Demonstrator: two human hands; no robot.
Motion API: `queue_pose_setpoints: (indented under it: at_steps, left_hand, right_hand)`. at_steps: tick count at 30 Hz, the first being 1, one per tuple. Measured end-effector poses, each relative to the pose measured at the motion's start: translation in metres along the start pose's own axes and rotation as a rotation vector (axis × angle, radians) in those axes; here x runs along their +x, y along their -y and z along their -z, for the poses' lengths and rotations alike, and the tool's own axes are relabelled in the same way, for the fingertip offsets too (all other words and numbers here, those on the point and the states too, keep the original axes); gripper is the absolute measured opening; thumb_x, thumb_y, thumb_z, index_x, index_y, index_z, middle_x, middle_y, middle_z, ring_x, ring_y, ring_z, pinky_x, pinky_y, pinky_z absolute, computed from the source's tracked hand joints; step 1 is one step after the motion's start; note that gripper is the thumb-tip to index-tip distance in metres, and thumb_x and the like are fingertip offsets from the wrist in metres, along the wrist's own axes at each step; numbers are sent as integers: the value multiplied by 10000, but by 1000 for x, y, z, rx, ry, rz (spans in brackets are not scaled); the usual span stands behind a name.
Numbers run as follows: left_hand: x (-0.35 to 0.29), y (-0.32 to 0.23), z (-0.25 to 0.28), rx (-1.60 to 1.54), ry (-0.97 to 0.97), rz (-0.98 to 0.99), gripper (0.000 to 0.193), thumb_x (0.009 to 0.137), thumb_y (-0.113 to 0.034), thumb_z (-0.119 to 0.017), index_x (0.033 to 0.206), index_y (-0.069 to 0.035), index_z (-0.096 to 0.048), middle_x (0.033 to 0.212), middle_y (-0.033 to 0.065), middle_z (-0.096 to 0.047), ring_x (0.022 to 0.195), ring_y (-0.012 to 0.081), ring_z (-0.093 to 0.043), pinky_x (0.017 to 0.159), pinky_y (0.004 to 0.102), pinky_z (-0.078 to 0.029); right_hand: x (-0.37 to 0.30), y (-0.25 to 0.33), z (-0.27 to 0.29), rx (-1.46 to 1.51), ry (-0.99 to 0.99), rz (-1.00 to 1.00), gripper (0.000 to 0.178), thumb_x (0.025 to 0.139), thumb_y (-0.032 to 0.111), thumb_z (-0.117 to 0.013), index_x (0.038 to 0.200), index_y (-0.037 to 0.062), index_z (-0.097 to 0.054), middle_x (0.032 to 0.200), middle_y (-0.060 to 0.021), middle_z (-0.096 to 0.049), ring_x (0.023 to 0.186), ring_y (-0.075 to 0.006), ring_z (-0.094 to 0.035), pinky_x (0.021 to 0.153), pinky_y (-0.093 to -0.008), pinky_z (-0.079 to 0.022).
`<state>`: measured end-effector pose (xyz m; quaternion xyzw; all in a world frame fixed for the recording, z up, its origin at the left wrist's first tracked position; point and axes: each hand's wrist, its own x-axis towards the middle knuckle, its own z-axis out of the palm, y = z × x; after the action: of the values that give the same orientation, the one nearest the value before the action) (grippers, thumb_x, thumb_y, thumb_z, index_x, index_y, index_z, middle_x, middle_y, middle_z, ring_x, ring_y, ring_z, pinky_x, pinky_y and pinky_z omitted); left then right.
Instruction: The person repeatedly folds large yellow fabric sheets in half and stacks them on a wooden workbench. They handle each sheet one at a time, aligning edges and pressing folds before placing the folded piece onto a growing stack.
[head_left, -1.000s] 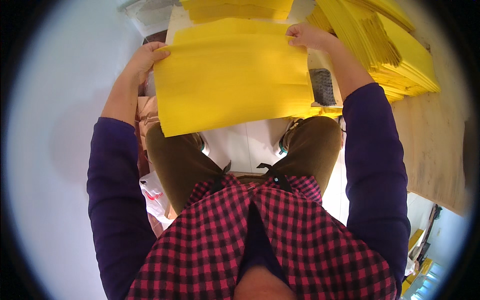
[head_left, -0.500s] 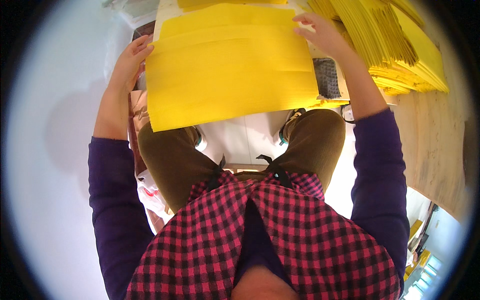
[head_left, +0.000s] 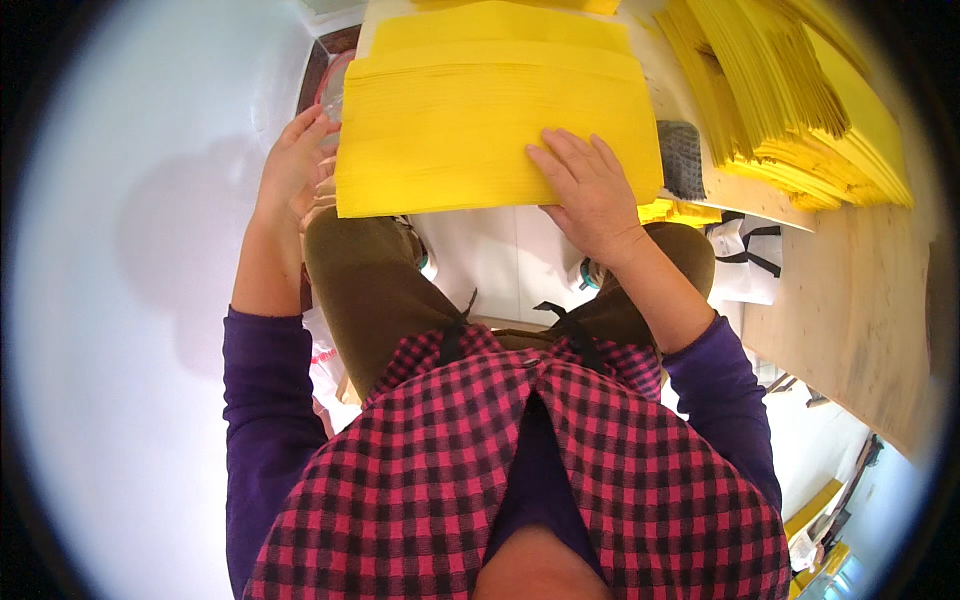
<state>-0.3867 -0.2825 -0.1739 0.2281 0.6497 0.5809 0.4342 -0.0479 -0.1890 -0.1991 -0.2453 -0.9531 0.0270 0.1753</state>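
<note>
A neat stack of thin yellow sheets (head_left: 460, 110) lies in front of me, its near edge reaching out over my knees. Its layered far edge overlaps another yellow sheet (head_left: 500, 28). My right hand (head_left: 592, 195) rests on the near right part of the stack, fingers stretched out and lying flat on the top sheet. Beside the stack's left edge is my left hand (head_left: 292, 165), its fingers loosely bent and apart; whether the fingertips touch the edge I cannot tell. Nothing shows in either hand.
Thick piles of yellow folded sheets (head_left: 770, 80) stand at the far right on a wooden tabletop (head_left: 850, 300). A dark grey textured cloth (head_left: 682, 160) lies right of the stack. A white bag with black handles (head_left: 745, 270) is below. A pale wall (head_left: 130, 260) borders the left.
My right hand has come down from the stack's far right corner onto its near right part. The stack's near edge now sits higher in view and straighter. My left hand stays at the left edge.
</note>
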Motion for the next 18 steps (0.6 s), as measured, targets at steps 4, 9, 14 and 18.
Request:
queue_pose_setpoints:
  at_steps: [4,9,14,18]
  left_hand:
    - [-9,6,4,-29,30,14,552,967,-166,-502,1439,10,-276,1161,136,-550,915,211,-608,708,304,-522]
    - [-16,11,9,-77,39,30,490,976,-249,-539,1381,-22,-383,1075,108,-590,842,158,-629,656,275,-536]
    - [-24,14,13,-89,49,18,487,971,-243,-546,1375,-18,-394,1047,95,-617,775,142,-631,646,261,-528]
    - [-25,21,17,-62,43,5,488,964,-218,-551,1376,-5,-398,1058,93,-623,783,134,-625,657,257,-522]
  right_hand:
    - [5,-4,0,25,-22,22,558,729,127,-696,1261,114,-527,1311,-97,-534,1241,-266,-478,1081,-453,-322]
    - [11,-7,13,21,12,46,518,721,118,-683,1222,93,-551,1281,-102,-559,1219,-269,-499,1067,-442,-345]
    - [14,1,14,-28,18,95,538,714,116,-674,1236,79,-547,1293,-110,-555,1232,-272,-492,1063,-440,-351]
    - [14,7,6,-60,17,102,535,721,117,-670,1240,76,-547,1306,-113,-552,1232,-272,-495,1055,-441,-359]
